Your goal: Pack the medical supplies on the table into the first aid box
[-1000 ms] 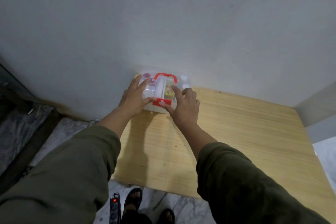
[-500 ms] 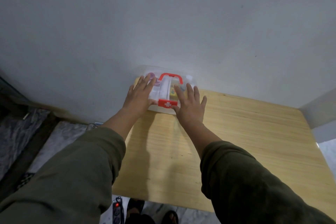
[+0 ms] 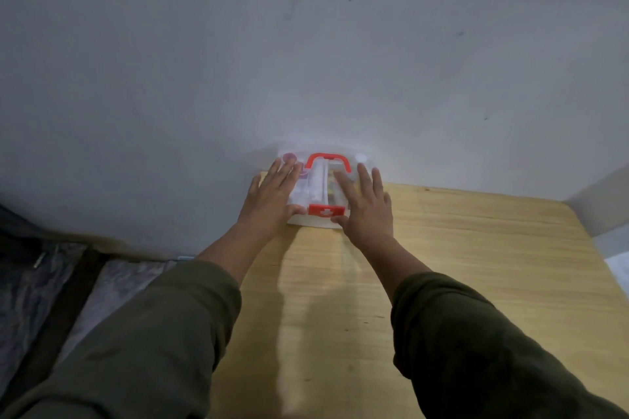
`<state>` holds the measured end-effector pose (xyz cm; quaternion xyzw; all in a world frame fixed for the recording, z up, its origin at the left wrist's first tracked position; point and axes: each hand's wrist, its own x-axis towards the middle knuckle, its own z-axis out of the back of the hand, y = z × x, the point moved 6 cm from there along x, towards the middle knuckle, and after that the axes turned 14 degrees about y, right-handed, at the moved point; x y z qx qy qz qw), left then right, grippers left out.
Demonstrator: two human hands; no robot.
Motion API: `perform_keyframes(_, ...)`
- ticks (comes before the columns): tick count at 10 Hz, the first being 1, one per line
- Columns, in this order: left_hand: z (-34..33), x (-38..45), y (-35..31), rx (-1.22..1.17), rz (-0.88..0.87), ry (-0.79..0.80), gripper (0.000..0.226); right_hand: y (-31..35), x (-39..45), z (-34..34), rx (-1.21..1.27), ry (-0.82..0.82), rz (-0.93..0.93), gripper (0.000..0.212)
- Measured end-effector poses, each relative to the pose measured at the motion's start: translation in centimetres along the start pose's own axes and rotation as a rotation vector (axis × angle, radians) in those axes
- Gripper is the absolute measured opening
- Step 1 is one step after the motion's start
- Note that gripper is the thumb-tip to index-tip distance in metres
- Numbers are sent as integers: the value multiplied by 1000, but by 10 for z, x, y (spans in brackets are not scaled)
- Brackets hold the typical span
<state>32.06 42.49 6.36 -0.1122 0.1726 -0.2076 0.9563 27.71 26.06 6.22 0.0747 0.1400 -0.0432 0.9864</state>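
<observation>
Both hands, left (image 3: 270,199) and right (image 3: 366,206), stay flat (fingers straight) on the first aid box (image 3: 321,177).

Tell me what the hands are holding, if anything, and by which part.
Nothing is gripped. The left hand and right hand lie flat with straight fingers on the lid of the first aid box, either side of its red handle.

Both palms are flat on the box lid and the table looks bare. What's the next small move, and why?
Probably press the red latch home with a thumb. Both the left hand and the right hand lie flat on the first aid box lid either side of the red handle, supplies already inside; whether the latch has caught is unclear.
</observation>
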Motion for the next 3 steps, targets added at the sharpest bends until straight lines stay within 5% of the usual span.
perform_keyframes(2, -1, 1, 1, -27, -35, 5, 88, 1, -1, 3, 21, -10, -11, 91)
perform_keyframes(3, -1, -18, -9, -97, -26, -24, 90, 3, -31, 6, 99, -204, -9, 75)
